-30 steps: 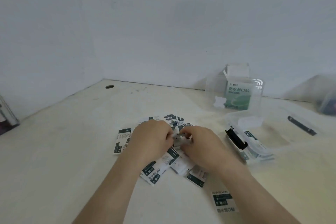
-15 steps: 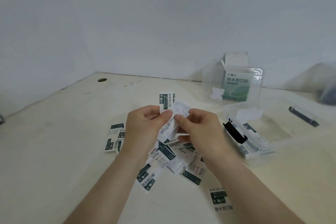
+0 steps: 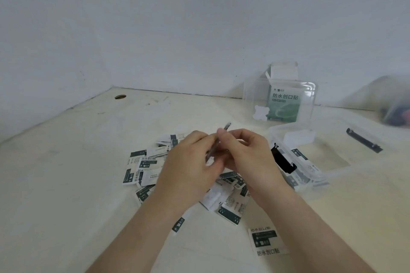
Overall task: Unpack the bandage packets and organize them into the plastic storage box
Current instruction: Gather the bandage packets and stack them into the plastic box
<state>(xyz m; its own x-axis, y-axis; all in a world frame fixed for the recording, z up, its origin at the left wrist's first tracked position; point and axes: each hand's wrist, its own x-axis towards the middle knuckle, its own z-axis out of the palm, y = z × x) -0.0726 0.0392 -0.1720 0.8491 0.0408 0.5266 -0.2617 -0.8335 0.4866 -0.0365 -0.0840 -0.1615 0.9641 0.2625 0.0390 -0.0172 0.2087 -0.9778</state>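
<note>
The left hand (image 3: 190, 162) and right hand (image 3: 246, 155) pinched small white-and-green bandage packets (image 3: 226, 127); many lay on the cream table (image 3: 66, 184), few in the clear plastic box (image 3: 337, 170).

Bandage packets (image 3: 142, 168), heap at 6 o'clock: white, dark green blocks, small dark print. Lone packet (image 3: 267, 241) at 5 o'clock: same white, dark green panel, bold dark characters. Carton (image 3: 285, 108) at 2 o'clock: green face with paler swirl, dark lettering, white flap. Storage box (image 3: 332, 174) at 3 o'clock: clear, black latch (image 3: 282, 160). Table (image 3: 66, 184): cream. Wall (image 3: 199, 17): pale grey-blue.
</note>
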